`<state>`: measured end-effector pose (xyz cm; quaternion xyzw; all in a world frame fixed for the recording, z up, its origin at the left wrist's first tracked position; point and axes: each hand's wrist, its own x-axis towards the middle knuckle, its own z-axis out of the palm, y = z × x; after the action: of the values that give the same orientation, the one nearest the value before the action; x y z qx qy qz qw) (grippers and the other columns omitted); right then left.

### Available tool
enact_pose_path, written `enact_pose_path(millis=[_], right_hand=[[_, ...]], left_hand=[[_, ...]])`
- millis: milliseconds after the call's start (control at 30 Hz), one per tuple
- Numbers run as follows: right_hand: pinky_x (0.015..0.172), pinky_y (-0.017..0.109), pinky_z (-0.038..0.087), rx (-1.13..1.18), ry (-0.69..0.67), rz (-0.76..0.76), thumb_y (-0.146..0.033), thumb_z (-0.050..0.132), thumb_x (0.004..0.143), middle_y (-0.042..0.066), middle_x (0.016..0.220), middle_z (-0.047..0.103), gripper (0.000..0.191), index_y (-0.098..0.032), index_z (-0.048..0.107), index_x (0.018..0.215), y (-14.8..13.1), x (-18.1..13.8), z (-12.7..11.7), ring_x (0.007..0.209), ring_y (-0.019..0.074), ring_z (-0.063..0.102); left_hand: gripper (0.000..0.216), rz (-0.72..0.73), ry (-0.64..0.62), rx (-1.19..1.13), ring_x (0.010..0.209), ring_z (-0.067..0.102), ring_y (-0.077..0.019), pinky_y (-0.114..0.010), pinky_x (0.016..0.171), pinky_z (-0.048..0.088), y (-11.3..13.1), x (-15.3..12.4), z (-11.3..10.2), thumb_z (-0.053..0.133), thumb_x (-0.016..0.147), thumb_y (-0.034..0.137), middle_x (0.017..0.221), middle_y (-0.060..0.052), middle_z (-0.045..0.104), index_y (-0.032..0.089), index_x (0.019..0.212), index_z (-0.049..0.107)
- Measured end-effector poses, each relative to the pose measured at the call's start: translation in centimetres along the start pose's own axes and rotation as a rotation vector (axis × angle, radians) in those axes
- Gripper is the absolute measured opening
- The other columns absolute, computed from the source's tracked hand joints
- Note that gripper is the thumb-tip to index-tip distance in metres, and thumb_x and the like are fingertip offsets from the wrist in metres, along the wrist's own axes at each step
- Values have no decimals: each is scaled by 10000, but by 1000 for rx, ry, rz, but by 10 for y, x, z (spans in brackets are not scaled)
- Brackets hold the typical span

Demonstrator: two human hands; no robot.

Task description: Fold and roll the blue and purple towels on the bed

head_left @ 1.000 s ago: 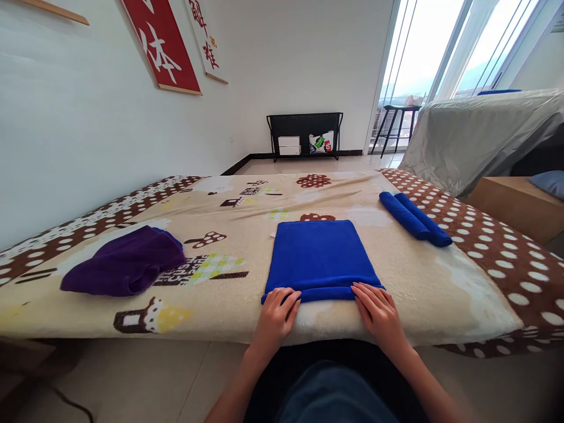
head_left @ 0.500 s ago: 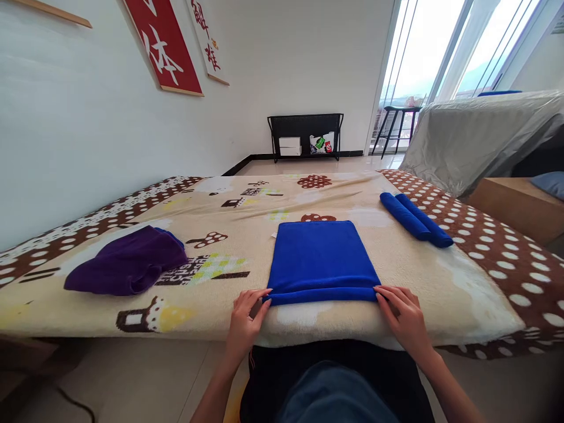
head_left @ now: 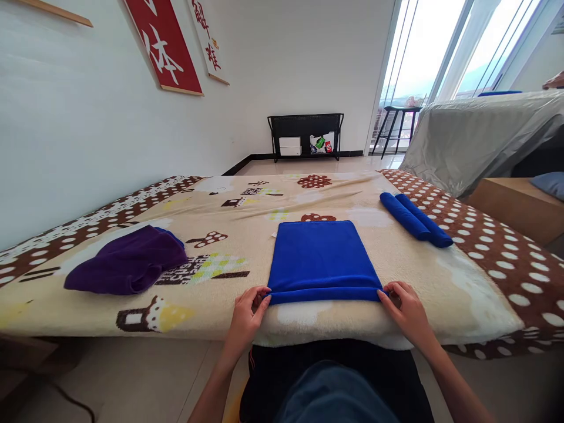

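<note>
A blue towel point(head_left: 319, 252) lies flat on the bed in front of me, its near edge turned over into a narrow roll. At the roll's left end, my left hand point(head_left: 250, 308) pinches the cloth between thumb and fingers. My right hand point(head_left: 404, 308) grips the opposite end the same way. Two rolled blue towels point(head_left: 414, 220) rest side by side at the right. On the left is a crumpled purple cloth point(head_left: 126, 261), with a bit of blue fabric showing behind it.
A patterned cream blanket point(head_left: 299, 329) with brown polka-dot borders covers the bed. Beyond it stands a low black rack point(head_left: 305, 126) against the wall. A plastic-covered piece of furniture point(head_left: 480, 132) and a brown box point(head_left: 513, 205) are at the right. Part of another person's hand point(head_left: 554, 81) shows at the far right edge.
My right hand has shifted slightly right at the roll's end, with its fingers more curled. My left hand has barely moved. Another person's hand has appeared at the far right.
</note>
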<state>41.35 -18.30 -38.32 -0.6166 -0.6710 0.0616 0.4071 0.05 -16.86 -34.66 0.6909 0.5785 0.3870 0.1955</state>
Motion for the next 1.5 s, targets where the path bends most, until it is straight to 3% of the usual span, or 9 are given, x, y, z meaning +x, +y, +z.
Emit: enact_pose_path(millis=[267,467,600,733,867,1000,1100,1267,1500], right_hand=[[932,389,458,69,-161,-26,-558,538,910,79,1089,628,344,-230,615,841,7,1,-16,1056,241,578],[925,433,435,-41,-205,-19,-535,526,921,62,1175,624,326,-244,625,813,5,-9,-24,1120,266,566],[888,481,406,-213,79,-9,-410,552,912,80,1235,609,188,-248,641,946,-19,-17,-6,1121,307,555],[964,446,379,-136,235,-244,-140,458,946,59,1210,644,244,-253,639,1063,-68,-29,29,1121,233,583],[997,373,397,-3,86,-472,-62,398,957,45,1265,659,398,-246,604,1244,-108,-34,64,1203,182,583],[1073,394,405,-18,4,-521,-67,376,961,49,1384,596,517,-242,470,1439,-107,-32,74,1313,187,526],[1120,424,400,-67,-6,-516,-87,406,961,33,1417,569,574,-266,384,1505,-84,-32,62,1347,199,500],[1115,474,422,-157,65,-418,-199,514,962,42,1381,599,557,-294,400,1499,-45,-34,36,1287,238,560],[1081,514,459,-40,73,-440,-134,479,955,62,1303,648,483,-261,495,1420,-80,-25,46,1258,240,579]], left_hand=[[238,-38,-149,-189,741,539,-153,-269,688,437,5,-4,-19,581,904,455,851,-5,581,223,950,564],[190,25,-223,36,722,563,-166,-320,749,432,13,-10,-28,534,938,418,817,5,608,234,950,576],[131,173,51,320,936,621,-232,-429,904,375,19,-16,-5,518,940,252,987,-44,672,249,1026,617],[265,391,325,485,1187,570,-282,-470,975,349,42,-27,42,487,897,66,1240,-114,634,227,1037,644],[296,637,279,410,1215,588,-253,-427,995,410,63,-33,84,473,902,25,1227,-116,667,194,1085,633],[398,764,135,280,1280,566,-209,-397,1056,448,56,-29,91,437,924,9,1251,-101,680,172,1267,557],[463,752,53,281,1320,540,-215,-416,1081,437,37,-25,74,445,931,34,1334,-95,643,187,1365,501],[460,622,115,364,1298,561,-242,-430,1067,415,11,-22,42,490,935,98,1349,-94,636,213,1379,520],[521,577,128,474,1340,520,-253,-522,1161,250,57,-32,69,389,926,30,1372,-96,618,189,1411,495]])
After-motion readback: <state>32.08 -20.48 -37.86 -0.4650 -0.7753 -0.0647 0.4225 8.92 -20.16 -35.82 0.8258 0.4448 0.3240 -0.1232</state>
